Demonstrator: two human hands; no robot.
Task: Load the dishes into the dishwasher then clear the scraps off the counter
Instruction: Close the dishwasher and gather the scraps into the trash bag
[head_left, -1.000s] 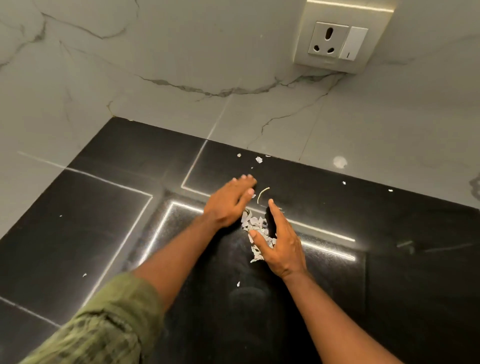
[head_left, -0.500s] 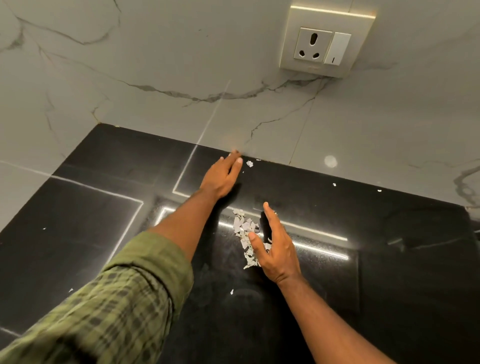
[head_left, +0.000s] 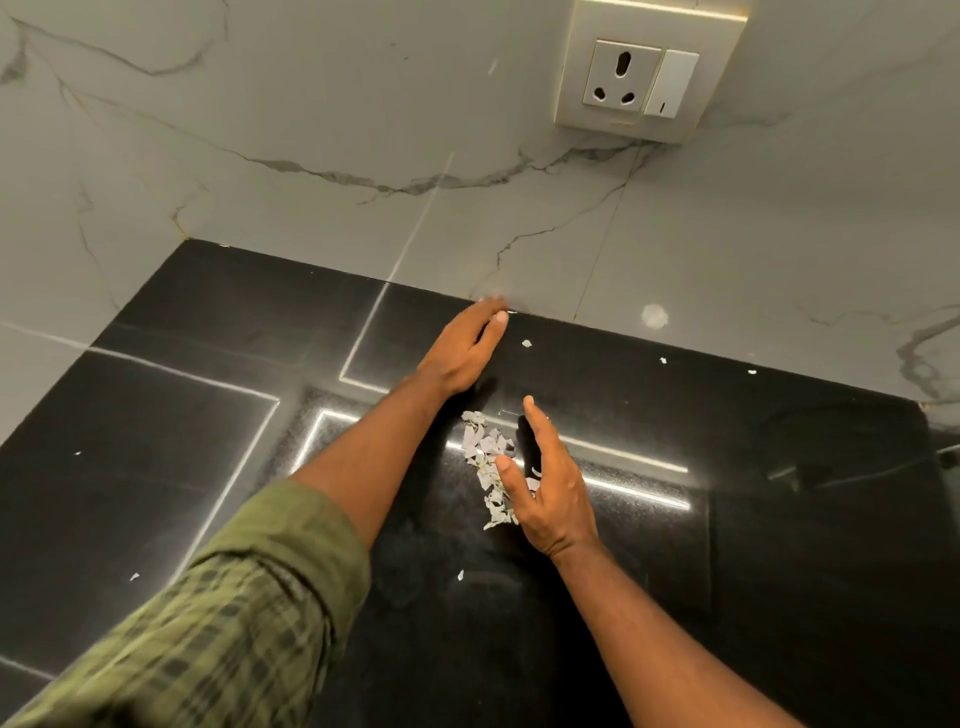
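The right hand (head_left: 550, 488) stands on its little-finger edge on the black counter (head_left: 779, 519), fingers straight and held together, palm turned toward nine o'clock. It seems to serve as a wall: the pile (head_left: 488, 467) of pale scraps lies heaped right against that palm, so whatever gets swept in from the far side would stop there instead of scattering on.

The left hand (head_left: 462, 348) reaches out to about twelve o'clock from the pile, flat, fingers straight and close together, fingertips at the seam where the counter meets the marble wall (head_left: 311, 156). It grips nothing. Laid down like that, it looks set to rake back toward the pile, the flat fingers acting as a scraper.

A loose scrap (head_left: 526, 343) sits just beside those fingertips, at their three o'clock, and two smaller flecks lie farther along the back edge toward two o'clock. One more bit (head_left: 460, 574) lies at six o'clock from the pile, near the right wrist, and another fleck (head_left: 134, 576) is well apart at eight o'clock.

No dishes or dishwasher are in sight, so I judge this to be the scrap-clearing half of the job, with gathering not yet finished. A socket (head_left: 641, 73) sits high on the wall at one o'clock.
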